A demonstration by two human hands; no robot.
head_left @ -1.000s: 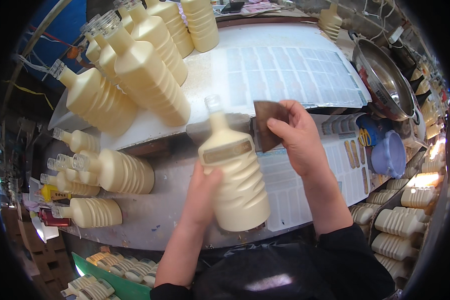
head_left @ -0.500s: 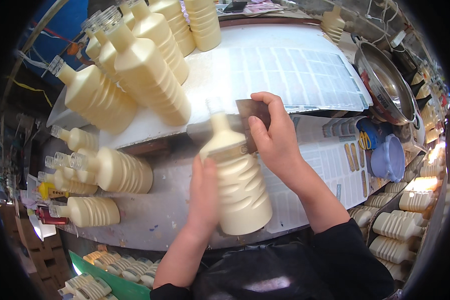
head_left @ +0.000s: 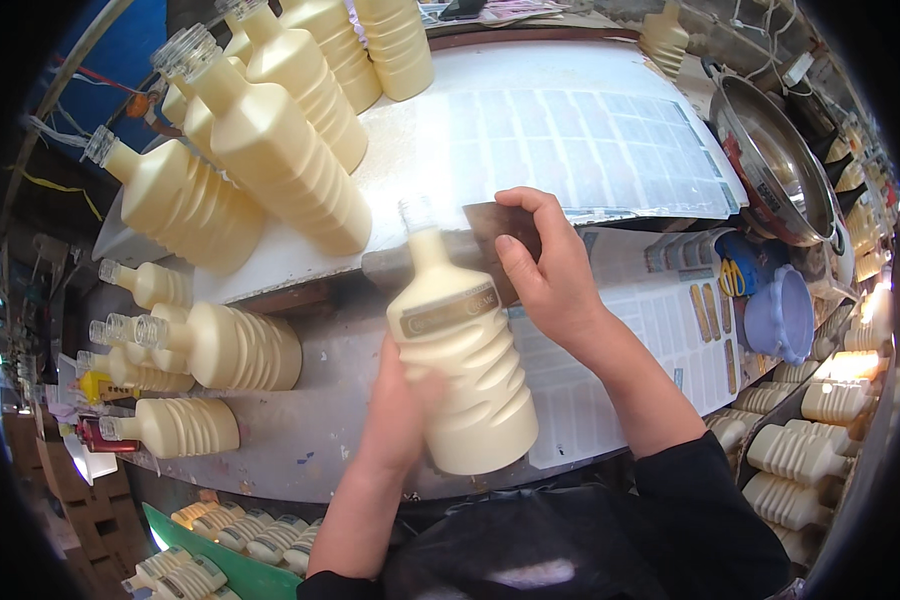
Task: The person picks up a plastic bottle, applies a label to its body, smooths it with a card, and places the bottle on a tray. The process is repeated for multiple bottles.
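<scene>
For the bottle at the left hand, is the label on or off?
On: a grey-brown label band runs across the cream ribbed bottle, below its neck.

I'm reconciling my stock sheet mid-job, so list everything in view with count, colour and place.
Ribbed plastic bottle with label band: one, cream, centre
Flat thin plate: one, dark brown, beside that bottle's neck
Ledge bottles: at least seven, cream, upper left
Table bottles: at least five, cream, left
Lone ribbed bottle: one, cream, far upper right
Lower bottles: many, cream, lower left and right
Printed label sheets: at least two, pale blue-white, ledge and table
Narrow strips: three, gold-brown, right
Round metal pan: one, silver and red, upper right
Plastic basin: one, lavender, right
Edge clutter: too small to tell
Left hand: one, bare, against centre bottle, blurred
Right hand: one, bare, gripping plate
</scene>
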